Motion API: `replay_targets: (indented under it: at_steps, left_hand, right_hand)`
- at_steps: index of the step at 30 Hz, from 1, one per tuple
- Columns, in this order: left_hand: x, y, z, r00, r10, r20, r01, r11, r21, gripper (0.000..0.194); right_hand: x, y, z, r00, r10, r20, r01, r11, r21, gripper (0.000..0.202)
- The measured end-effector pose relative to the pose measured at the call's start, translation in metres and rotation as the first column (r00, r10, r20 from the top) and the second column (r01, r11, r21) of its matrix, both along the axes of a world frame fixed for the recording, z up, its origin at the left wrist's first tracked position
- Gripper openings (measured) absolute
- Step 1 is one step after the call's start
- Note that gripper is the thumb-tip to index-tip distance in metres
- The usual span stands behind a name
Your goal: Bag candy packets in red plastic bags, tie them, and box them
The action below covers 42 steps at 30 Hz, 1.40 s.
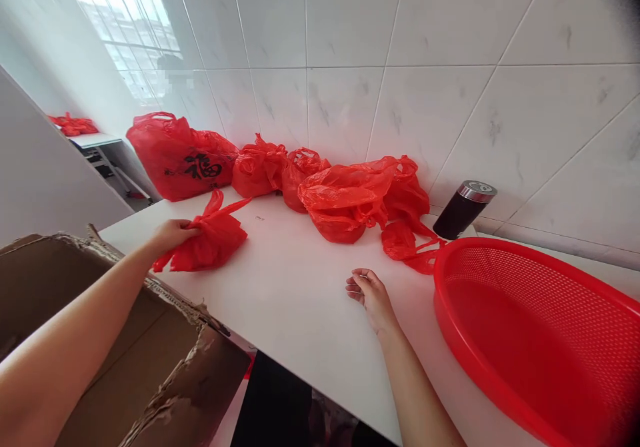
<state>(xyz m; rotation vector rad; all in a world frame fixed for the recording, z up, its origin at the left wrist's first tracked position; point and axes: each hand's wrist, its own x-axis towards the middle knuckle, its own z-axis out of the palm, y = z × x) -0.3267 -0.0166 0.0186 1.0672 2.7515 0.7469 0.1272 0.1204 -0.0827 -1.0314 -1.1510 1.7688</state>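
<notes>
My left hand (176,235) is closed on a red plastic bag (215,242) at the left side of the white table (280,294). The bag's handle ends stick up and its contents are hidden. Over the table's middle, my right hand (367,295) holds nothing, its fingers loosely curled and a little apart. Closest to it are a flattened red bag (403,242) and a round, filled red bag (340,204), both beyond the fingertips.
A torn cardboard box (170,360) stands by the table's left front edge. To the right sits a red plastic basket (530,340), with a dark cylindrical flask (463,210) behind it. Along the tiled wall stand several red bags, one large with black print (175,160).
</notes>
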Motion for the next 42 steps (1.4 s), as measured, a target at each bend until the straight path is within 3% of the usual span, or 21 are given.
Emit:
replay_targets:
  at_steps: [3, 6, 8, 10, 12, 15, 19, 22, 26, 28, 31, 34, 39, 42]
  left_hand:
    - [-0.009, -0.002, 0.012, 1.000, 0.000, -0.029, -0.004, 0.990, -0.138, 0.018]
    - [-0.008, 0.005, 0.024, 0.992, -0.021, -0.122, 0.002, 0.989, -0.150, 0.036]
    - [0.002, 0.022, 0.028, 0.978, -0.081, -0.194, 0.062, 0.993, -0.103, 0.050]
    - [0.015, 0.052, 0.024, 0.952, -0.195, -0.237, 0.184, 0.980, -0.069, 0.051]
    - [0.029, 0.091, 0.011, 0.921, -0.316, -0.228, 0.305, 0.949, -0.083, 0.040]
    - [0.040, 0.154, -0.019, 0.886, -0.421, -0.193, 0.401, 0.906, -0.138, 0.029]
    - [0.038, 0.219, -0.058, 0.884, -0.410, -0.224, 0.385, 0.911, -0.148, 0.034]
    - [0.029, 0.249, -0.074, 0.895, -0.350, -0.275, 0.329, 0.936, -0.123, 0.037]
    - [0.022, 0.268, -0.082, 0.902, -0.312, -0.297, 0.288, 0.950, -0.124, 0.038]
    - [0.023, 0.269, -0.082, 0.903, -0.319, -0.289, 0.287, 0.946, -0.149, 0.041]
    - [0.032, 0.253, -0.080, 0.904, -0.347, -0.248, 0.299, 0.930, -0.212, 0.046]
    - [0.050, 0.215, -0.077, 0.901, -0.397, -0.176, 0.341, 0.897, -0.281, 0.048]
    - [0.093, 0.134, -0.071, 0.867, -0.499, -0.016, 0.467, 0.822, -0.325, 0.045]
    - [0.112, 0.107, -0.067, 0.886, -0.464, 0.020, 0.451, 0.849, -0.277, 0.047]
  right_hand:
    - [0.001, -0.001, 0.001, 0.999, 0.020, 0.028, -0.020, 1.000, 0.019, 0.032]
    - [-0.003, -0.004, -0.002, 0.995, 0.017, 0.098, -0.024, 0.997, 0.069, 0.031]
    - [-0.010, -0.008, -0.005, 0.982, -0.015, 0.186, -0.013, 0.989, 0.149, 0.029]
    - [-0.017, -0.012, -0.009, 0.954, -0.054, 0.294, -0.027, 0.964, 0.265, 0.028]
    - [-0.024, -0.015, -0.012, 0.922, -0.082, 0.379, -0.065, 0.931, 0.359, 0.026]
    - [-0.027, -0.017, -0.017, 0.898, -0.089, 0.431, -0.099, 0.914, 0.395, 0.026]
    - [-0.026, -0.015, -0.023, 0.876, -0.081, 0.475, -0.111, 0.925, 0.363, 0.027]
    - [-0.028, -0.013, -0.029, 0.876, -0.102, 0.472, -0.079, 0.933, 0.350, 0.031]
    - [-0.036, -0.014, -0.032, 0.884, -0.214, 0.416, 0.048, 0.926, 0.375, 0.036]
    - [-0.037, -0.015, -0.029, 0.874, -0.239, 0.423, 0.070, 0.924, 0.377, 0.038]
    - [-0.034, -0.016, -0.024, 0.861, -0.178, 0.477, -0.012, 0.929, 0.369, 0.037]
    - [-0.029, -0.015, -0.022, 0.852, -0.123, 0.508, -0.100, 0.915, 0.390, 0.034]
    - [-0.028, -0.014, -0.020, 0.853, -0.136, 0.505, -0.143, 0.868, 0.475, 0.028]
    - [-0.028, -0.014, -0.018, 0.864, -0.126, 0.488, -0.162, 0.847, 0.506, 0.025]
